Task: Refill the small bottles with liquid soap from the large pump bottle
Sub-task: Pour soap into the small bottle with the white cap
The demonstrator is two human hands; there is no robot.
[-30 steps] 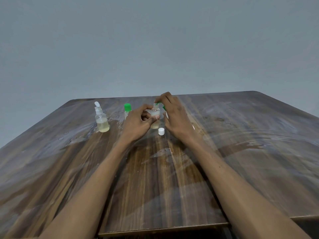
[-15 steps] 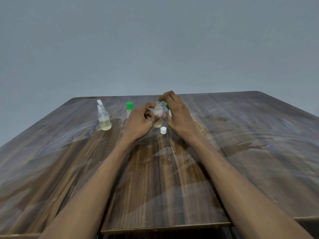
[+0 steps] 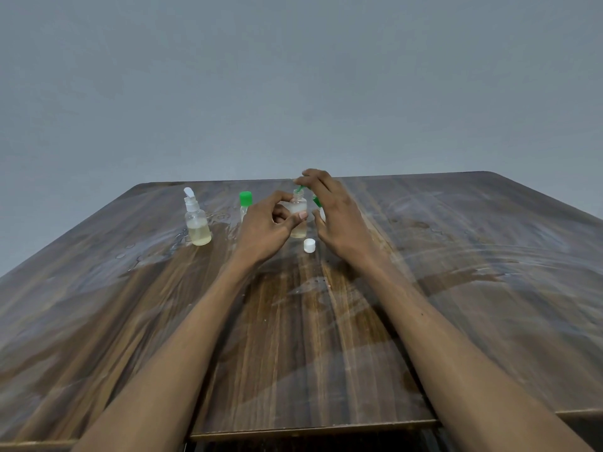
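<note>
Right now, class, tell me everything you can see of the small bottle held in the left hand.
The small bottle looks like clear plastic, round, with a narrow neck, uncapped. It stands upright on the wooden table and holds pale yellowish liquid in its lower part. The left hand grips its body between thumb and fingers. The right hand holds something green at its mouth. A white cap lies just in front.

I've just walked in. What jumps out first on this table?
Two bare hands meet at the far middle of the wooden table: the left hand holds a small open bottle while the right hand pinches something green over its mouth. A loose white cap lies just in front, and a white-topped bottle stands to the left.
</note>
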